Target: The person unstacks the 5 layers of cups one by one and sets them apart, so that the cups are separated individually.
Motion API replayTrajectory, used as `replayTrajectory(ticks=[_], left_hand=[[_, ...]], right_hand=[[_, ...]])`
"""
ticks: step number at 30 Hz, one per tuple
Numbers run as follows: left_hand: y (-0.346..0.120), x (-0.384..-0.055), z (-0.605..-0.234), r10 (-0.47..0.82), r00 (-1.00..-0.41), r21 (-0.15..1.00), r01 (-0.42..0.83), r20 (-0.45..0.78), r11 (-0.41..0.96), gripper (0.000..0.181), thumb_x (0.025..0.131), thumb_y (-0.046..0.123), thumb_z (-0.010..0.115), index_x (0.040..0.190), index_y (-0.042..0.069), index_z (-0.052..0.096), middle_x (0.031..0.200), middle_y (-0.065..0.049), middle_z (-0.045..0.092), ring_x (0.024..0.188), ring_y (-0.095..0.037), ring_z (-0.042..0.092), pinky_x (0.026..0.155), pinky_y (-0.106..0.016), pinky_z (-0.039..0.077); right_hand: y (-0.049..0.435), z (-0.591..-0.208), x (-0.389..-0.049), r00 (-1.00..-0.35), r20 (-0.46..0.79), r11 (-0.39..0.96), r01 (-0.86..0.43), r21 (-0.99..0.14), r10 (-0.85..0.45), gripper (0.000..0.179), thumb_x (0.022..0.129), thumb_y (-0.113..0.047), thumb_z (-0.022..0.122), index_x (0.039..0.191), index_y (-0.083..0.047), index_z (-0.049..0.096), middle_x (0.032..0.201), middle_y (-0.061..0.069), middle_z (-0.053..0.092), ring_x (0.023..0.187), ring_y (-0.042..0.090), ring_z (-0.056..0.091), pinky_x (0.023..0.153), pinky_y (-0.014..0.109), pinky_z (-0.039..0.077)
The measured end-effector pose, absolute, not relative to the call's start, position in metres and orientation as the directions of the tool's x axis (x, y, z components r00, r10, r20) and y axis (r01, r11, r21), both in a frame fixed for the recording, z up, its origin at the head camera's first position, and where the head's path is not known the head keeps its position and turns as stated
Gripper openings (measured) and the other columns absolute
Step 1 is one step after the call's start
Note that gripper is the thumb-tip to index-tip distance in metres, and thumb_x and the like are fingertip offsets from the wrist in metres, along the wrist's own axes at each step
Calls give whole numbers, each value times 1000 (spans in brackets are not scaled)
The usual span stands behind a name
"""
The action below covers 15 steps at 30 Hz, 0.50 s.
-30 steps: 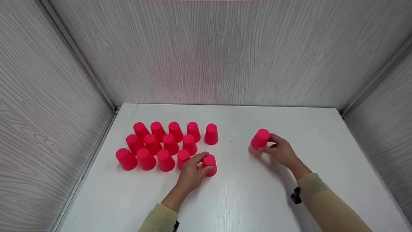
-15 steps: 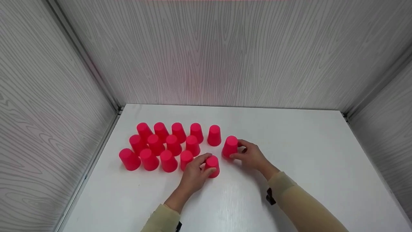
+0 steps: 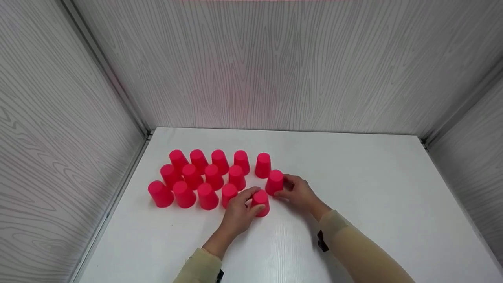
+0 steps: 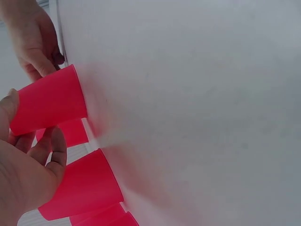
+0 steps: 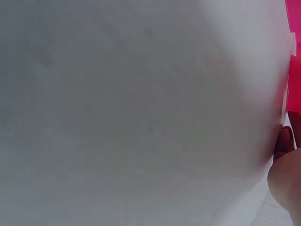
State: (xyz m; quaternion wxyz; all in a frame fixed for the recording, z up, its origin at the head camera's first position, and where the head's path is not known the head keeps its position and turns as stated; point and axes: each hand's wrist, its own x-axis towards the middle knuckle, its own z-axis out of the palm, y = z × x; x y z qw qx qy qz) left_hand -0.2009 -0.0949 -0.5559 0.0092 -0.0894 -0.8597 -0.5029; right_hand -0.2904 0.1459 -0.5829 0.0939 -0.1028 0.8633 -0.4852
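Observation:
My left hand (image 3: pixel 237 215) grips an upside-down red plastic cup (image 3: pixel 261 203) at the right end of the front row, its thumb on the near side. In the left wrist view this cup (image 4: pixel 51 101) stands with its wide rim at the table. Behind and to the right, my right hand (image 3: pixel 300 193) pinches a second upside-down cup (image 3: pixel 274 181) from its right side. That cup stands at the right end of the middle row, just in front of the back row's last cup (image 3: pixel 263 165). In the right wrist view only part of the right hand (image 5: pixel 287 179) shows, below red cups.
Several more upside-down red cups (image 3: pixel 184 194) stand in three rows to the left of my hands. They rest on a white table (image 3: pixel 365 173). Grey wood-grain panels (image 3: pixel 275 67) rise at the back and both sides.
My right hand has brought its cup leftward from the right part of the table to the end of the middle row. The left hand has stayed on its cup; the view shifted slightly.

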Motion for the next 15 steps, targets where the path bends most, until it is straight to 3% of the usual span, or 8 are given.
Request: replayTrajectory(ticks=[9,15], left_hand=[[-98,-209,-555,141,-987,858,142,83,493,66,89,23,89,148,21,61,141,1,65,132,-25,62,100,-42,58],[-101,-211,-548,102,-994,835,90,41,542,75,86,25,91,153,22,57,146,-1,62,137,-29,58,99,-46,59]], right_hand=[[155,-578,-293,-965,-101,529,-44,-848,-241,76,83,-34,93,151,-33,59,143,-6,61,133,24,58,104,40,56],[180,-570,-293,-966,-100,557,-51,-829,-238,73,90,-34,87,155,-25,55,150,0,58,136,31,53,108,49,53]])
